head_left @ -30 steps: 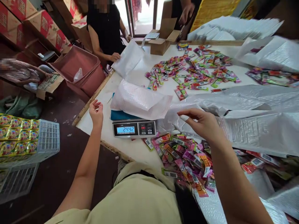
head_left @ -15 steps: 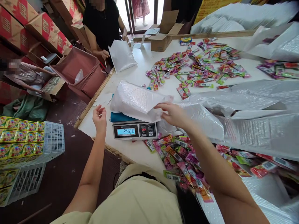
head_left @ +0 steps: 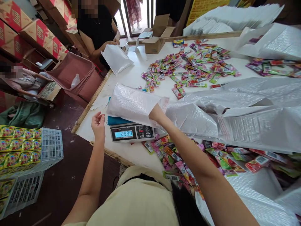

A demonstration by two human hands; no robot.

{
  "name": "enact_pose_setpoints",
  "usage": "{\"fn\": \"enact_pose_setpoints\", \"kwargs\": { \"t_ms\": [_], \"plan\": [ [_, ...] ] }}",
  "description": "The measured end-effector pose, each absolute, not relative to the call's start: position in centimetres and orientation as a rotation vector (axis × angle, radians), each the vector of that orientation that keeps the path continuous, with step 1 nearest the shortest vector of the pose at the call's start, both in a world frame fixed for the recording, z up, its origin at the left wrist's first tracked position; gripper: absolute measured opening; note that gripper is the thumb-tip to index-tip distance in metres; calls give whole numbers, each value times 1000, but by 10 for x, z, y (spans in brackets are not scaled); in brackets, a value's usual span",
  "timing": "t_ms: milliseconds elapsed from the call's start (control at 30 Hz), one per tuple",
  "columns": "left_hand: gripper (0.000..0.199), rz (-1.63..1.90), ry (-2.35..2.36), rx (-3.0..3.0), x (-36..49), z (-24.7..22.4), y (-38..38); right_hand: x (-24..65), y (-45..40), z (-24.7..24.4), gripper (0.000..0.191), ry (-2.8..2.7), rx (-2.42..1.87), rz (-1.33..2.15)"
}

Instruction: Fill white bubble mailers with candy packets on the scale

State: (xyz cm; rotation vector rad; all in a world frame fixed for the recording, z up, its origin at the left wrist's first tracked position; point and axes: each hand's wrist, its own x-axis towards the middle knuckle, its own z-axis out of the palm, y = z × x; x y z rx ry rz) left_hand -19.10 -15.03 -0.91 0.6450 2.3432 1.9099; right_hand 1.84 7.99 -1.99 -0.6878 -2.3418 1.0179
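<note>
A filled white bubble mailer [head_left: 131, 102] lies on the teal top of a digital scale [head_left: 133, 131], whose display reads 293.0. My right hand [head_left: 155, 114] reaches into the mailer's open right end; its fingers are hidden inside. Left of the scale, my left hand [head_left: 98, 123] is raised over the table edge with its fingers loosely curled and nothing in them. Colourful candy sticks [head_left: 181, 166] lie below and right of the scale, and a larger spread of sticks [head_left: 192, 67] covers the far part of the table.
More bubble mailers [head_left: 249, 125] lie on the right. An open carton [head_left: 154, 45] stands at the back. Across the table corner, a person in black [head_left: 97, 34] handles a white mailer [head_left: 117, 59]. Crates of yellow packs [head_left: 51, 144] stand at the lower left, near a red-brown bin [head_left: 75, 75].
My right hand has moved from the mailer's edge into its opening. The scale reading rose from 242.8 to 293.0. The view has shifted slightly, and my left hand stays beside the scale.
</note>
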Motion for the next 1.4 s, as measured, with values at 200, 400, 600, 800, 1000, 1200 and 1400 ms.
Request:
{"fn": "enact_pose_setpoints", "kwargs": {
  "t_ms": [200, 400, 600, 800, 1000, 1200, 1400],
  "plan": [
    [32, 1932, 2297, 612, -182, -5, -153, 73, 76, -14, 13, -2296, -1064, 1037],
    [30, 1925, 2262, 626, -172, -4, -152, 122, 66, -17, 14, -2074, -1056, 953],
    [27, 1942, 2244, 678, -163, -2, -148, 159, 60, -10, 10, -1875, -1049, 994],
    [24, 1971, 2269, 627, -162, 0, -154, 230, 35, 17, 13, -1618, -1164, 1202],
    [24, 1992, 2295, 553, -167, -6, -163, 329, 22, -3, 18, -1803, -1336, 1279],
    [24, 1936, 2301, 538, -167, -10, -157, 309, 26, -9, 31, -2239, -1390, 716],
    [27, 1963, 2272, 609, -163, -6, -152, 132, 52, -2, 49, -2208, -757, 1284]
  ]
}}
